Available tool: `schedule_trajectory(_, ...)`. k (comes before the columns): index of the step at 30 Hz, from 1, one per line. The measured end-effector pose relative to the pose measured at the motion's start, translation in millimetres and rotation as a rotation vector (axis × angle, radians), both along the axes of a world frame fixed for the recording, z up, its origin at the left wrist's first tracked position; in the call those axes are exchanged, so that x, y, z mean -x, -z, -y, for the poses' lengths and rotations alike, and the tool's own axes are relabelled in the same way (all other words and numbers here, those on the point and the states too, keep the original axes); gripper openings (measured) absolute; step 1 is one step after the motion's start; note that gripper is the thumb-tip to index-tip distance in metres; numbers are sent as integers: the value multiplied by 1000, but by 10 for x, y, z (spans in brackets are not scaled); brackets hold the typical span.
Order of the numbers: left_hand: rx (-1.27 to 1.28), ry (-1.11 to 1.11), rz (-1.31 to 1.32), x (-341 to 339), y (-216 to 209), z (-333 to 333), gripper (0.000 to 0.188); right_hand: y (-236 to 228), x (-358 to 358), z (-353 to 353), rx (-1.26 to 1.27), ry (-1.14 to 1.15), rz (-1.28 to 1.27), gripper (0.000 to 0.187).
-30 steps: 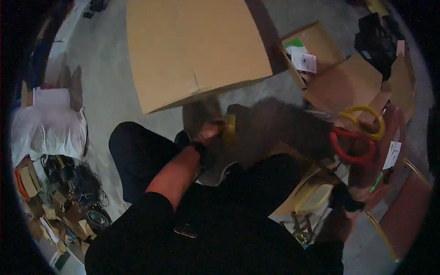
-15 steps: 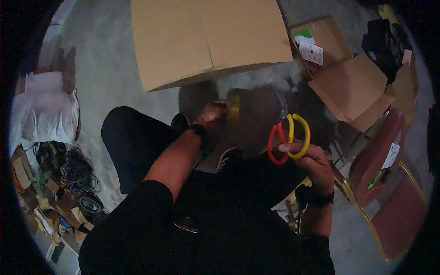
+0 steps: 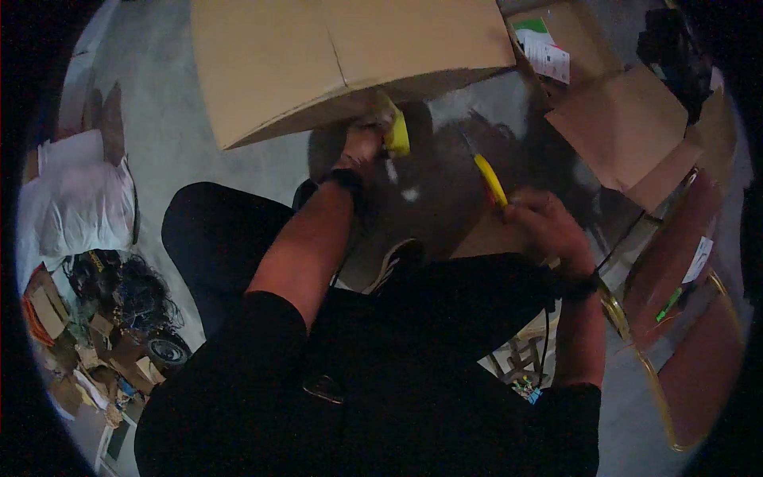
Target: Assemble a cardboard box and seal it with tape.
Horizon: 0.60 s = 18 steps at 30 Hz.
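A large cardboard box [image 3: 270, 63] stands in front of me, its near edge bowed. Close under that edge is my left hand [image 3: 364, 145], closed on yellow tape [image 3: 400, 133]; whether the tape touches the box I cannot tell. My right hand [image 3: 544, 222], blurred, grips scissors [image 3: 490, 180] with yellow and red handles, seen edge-on. Their blades point away from me toward the box and are hard to make out. My legs are folded below both hands.
An open carton [image 3: 588, 40] with papers inside lies at far right, its flap [image 3: 620, 127] spread toward me. A padded brown chair [image 3: 691, 358] lies on the right. On the left are a white bag [image 3: 87, 207], tangled dark wires [image 3: 143, 294] and scraps.
My left hand has moved forward with the tape to the box's near edge. In my right hand the scissors have turned from broadside to edge-on. The view has shifted slightly.
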<state>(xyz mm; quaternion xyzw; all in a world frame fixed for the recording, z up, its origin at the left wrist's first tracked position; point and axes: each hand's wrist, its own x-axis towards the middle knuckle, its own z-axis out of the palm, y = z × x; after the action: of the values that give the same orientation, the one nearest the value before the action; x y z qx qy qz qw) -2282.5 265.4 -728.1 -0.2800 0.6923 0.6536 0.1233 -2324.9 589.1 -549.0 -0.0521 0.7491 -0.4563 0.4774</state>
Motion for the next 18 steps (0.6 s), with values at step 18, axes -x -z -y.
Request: schedule_trajectory(18, -399, -467, 44, 12, 170, -176, 34, 1364, -98, -464, -139, -238, 273, 48)
